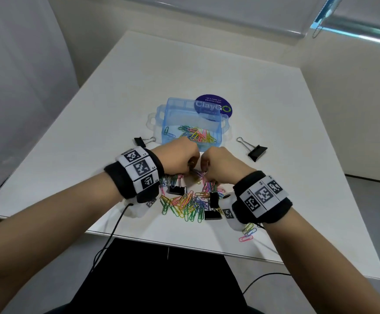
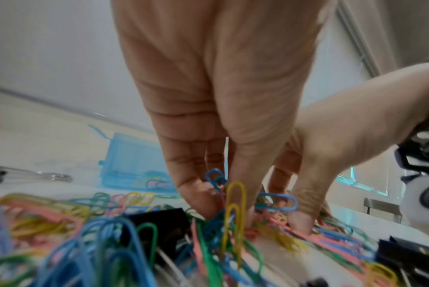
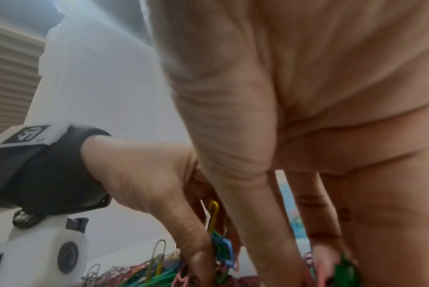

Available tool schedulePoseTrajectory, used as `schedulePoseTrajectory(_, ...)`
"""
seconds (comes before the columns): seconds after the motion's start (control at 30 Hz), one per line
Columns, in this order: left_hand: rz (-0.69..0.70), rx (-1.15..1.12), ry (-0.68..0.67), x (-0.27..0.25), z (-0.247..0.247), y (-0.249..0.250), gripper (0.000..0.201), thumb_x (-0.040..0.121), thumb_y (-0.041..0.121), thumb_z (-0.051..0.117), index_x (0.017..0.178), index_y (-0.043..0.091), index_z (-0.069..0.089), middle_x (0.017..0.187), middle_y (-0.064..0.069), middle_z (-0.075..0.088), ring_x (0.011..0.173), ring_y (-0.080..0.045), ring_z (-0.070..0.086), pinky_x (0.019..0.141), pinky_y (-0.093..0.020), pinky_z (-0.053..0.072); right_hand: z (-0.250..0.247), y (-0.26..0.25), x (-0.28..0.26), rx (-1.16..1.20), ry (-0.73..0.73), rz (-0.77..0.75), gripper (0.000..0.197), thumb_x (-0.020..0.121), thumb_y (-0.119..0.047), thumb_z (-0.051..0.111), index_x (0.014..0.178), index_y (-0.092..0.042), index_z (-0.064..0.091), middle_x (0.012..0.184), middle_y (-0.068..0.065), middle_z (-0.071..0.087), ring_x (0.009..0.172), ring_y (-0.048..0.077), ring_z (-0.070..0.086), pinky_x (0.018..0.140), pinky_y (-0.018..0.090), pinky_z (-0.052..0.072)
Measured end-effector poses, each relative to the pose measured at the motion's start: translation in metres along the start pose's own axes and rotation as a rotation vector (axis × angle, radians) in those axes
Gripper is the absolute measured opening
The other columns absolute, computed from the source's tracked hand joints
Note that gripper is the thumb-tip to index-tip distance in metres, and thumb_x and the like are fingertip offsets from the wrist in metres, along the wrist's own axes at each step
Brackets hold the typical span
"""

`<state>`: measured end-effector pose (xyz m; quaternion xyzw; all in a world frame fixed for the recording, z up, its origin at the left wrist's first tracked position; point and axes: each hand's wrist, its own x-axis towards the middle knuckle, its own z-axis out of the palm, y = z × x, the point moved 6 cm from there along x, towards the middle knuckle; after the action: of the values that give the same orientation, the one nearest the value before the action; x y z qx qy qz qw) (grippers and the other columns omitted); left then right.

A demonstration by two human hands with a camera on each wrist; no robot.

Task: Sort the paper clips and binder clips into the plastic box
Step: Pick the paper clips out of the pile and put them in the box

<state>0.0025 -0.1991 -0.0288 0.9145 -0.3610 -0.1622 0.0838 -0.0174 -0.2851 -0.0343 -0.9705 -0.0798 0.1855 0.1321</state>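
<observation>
Dozens of coloured paper clips (image 1: 184, 203) lie heaped at centre frame in the head view, on the near part of the white table (image 1: 94, 114), with black binder clips (image 1: 214, 199) tangled among them, their long axes pointing every which way. Both hands are down in the heap, side by side, nearly touching! Left hand (image 1: 176, 158) has its fingertips (image 2: 196, 196) bunched and pinching a small cluster of clips; one yellow clip (image 2: 234, 211) stands almost upright against them. Right hand (image 1: 222, 165) curls over the pile too, fingertips on the clips, but whether it actually has hold of any I cannot tell. Just above the hands sits the blue plastic box (image 1: 192, 112), open, with a layer of coloured clips on its floor. Behind it, partly hidden by the box wall, a round dark blue sticker (image 1: 224, 105). Two more binder clips lie apart: one left of the box (image 1: 142, 141), one at right (image 1: 253, 148), handles pointing upper left. Lower right, near the table edge, a few stray clips (image 1: 248, 234).
</observation>
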Motion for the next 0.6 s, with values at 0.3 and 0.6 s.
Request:
schedulePoseTrajectory(0.3, -0.093, -0.339, 0.196, -0.010, -0.030, -0.029, 0.013, 0.071, 0.012, 0.079, 0.082, 0.008, 0.073, 0.067, 0.001, 0.064, 0.062, -0.018, 0.061, 0.053, -0.015, 0.044, -0.011, 0.029, -0.004, 0.401, 0.083, 0.078, 0.015, 0.070, 0.013, 0.064, 0.065, 0.000, 0.070, 0.062, 0.013, 0.066, 0.054, 0.028, 0.066, 0.057, 0.032, 0.060)
schedulePoseTrajectory(0.6, -0.223, -0.484, 0.783, -0.019, -0.071, -0.061, 0.008, 0.076, 0.007, 0.071, 0.084, 0.006, 0.073, 0.080, -0.013, 0.073, 0.072, -0.026, 0.068, 0.073, -0.035, 0.054, -0.044, 0.041, -0.009, 0.636, 0.286, 0.124, 0.016, 0.072, 0.013, 0.068, 0.063, -0.001, 0.068, 0.055, 0.010, 0.064, 0.041, 0.010, 0.062, 0.047, 0.017, 0.054)
